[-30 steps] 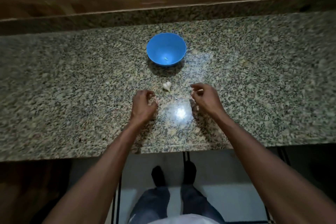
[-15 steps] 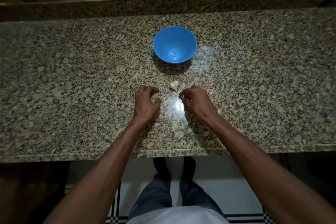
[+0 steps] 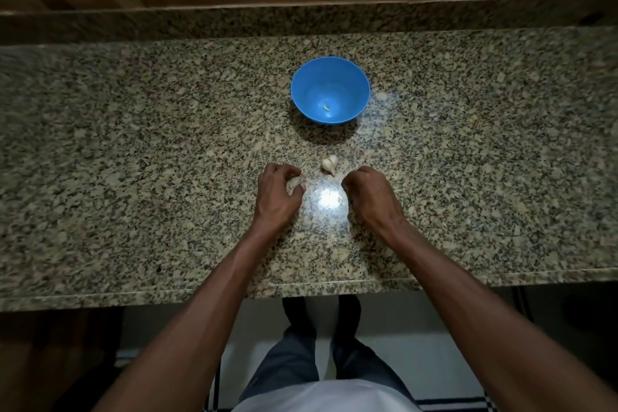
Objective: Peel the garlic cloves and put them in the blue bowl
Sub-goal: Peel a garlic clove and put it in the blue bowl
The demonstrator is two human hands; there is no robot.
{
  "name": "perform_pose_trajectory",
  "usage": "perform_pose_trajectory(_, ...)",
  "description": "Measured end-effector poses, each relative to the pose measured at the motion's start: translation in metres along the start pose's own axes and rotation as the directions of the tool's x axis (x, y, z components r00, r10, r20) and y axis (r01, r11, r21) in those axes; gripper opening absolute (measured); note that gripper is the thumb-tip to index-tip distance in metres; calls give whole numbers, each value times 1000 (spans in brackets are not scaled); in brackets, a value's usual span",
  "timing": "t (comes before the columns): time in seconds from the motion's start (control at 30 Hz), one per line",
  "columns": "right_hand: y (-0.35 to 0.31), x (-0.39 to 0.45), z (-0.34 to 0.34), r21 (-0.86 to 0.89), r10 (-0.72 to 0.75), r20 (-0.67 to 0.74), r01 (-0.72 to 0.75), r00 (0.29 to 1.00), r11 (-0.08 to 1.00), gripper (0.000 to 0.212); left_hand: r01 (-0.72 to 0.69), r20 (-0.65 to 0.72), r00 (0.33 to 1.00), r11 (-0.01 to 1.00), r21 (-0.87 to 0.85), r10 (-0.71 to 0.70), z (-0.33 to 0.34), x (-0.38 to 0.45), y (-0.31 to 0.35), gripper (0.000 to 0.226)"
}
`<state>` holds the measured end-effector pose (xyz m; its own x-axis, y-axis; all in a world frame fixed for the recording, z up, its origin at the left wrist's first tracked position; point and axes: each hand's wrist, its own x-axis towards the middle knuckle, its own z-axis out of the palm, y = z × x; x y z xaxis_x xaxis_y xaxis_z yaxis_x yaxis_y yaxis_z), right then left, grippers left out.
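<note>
Garlic is what we are working on, and we are starting nearest us, at the counter [image 3: 133, 197] edge, polished speckled granite throwing back a bright glare between our hands. Our left hand [image 3: 276, 192] is curling its fingers around something small and pale, which we are judging to be a clove [image 3: 295, 185], pinched between thumb and fingertips. Our right hand [image 3: 369, 196] is resting knuckles up on the stone with fingers curled under; whether it is gripping anything, we cannot tell, since the palm is hiding it.

Moving out, just beyond and between the two hands, the garlic head [image 3: 329, 164] is sitting on the granite, lumpy and papery white, touching neither hand. It is looking partly broken down, though it is too small to count cloves.

Farther on, well apart from the head, the bowl [image 3: 354, 77] is standing upright, smooth round blue plastic casting a dark shadow toward us. One small pale piece [image 3: 326, 107] is lying at its bottom, likely a peeled clove.

So we are judging the job barely begun: perhaps one clove in, one in hand, and the rest of the head waiting.
</note>
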<state>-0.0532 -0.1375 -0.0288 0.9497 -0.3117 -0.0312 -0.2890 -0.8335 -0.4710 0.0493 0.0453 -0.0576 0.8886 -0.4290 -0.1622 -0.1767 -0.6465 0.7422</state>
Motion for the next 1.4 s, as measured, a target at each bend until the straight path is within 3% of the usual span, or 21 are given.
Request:
perform_pose_trajectory(0.13,-2,7,-8,172,99,23,-102,995,980,13,-17,7,1000,999,-39,17,-2,2,4,26)
perform_pose_trajectory(0.23,-13,19,-28,385,207,39,-206,978,900,12,-32,4,999,997,-64,32,-2,6,5,26)
perform_pose_trajectory(0.37,-28,78,-66,465,205,-120,-128,971,876,19,-20,-3,1000,995,-94,20,-4,12,1,25)
perform_pose_trajectory(0.47,-34,125,-79,400,163,-169,-83,972,913,17,-14,-5,1000,995,-100,13,-4,15,-2,27)
perform_pose_trajectory(0.73,-27,155,-59,123,-24,-86,35,996,992,8,-6,-29,1000,995,-102,3,-6,17,-4,28)
perform_pose_trajectory(0.97,-23,151,-54,109,-3,-76,11,997,994,19,-16,-26,1000,997,-78,14,-6,18,0,30)
perform_pose_trajectory(1.1,-20,148,-54,142,46,-118,-29,992,990,8,-17,-23,1000,997,-71,16,-5,17,-1,30)
perform_pose_trajectory(1.4,-22,150,-52,101,33,-157,-18,987,995,9,-11,-13,1000,996,-84,10,-5,18,-1,28)
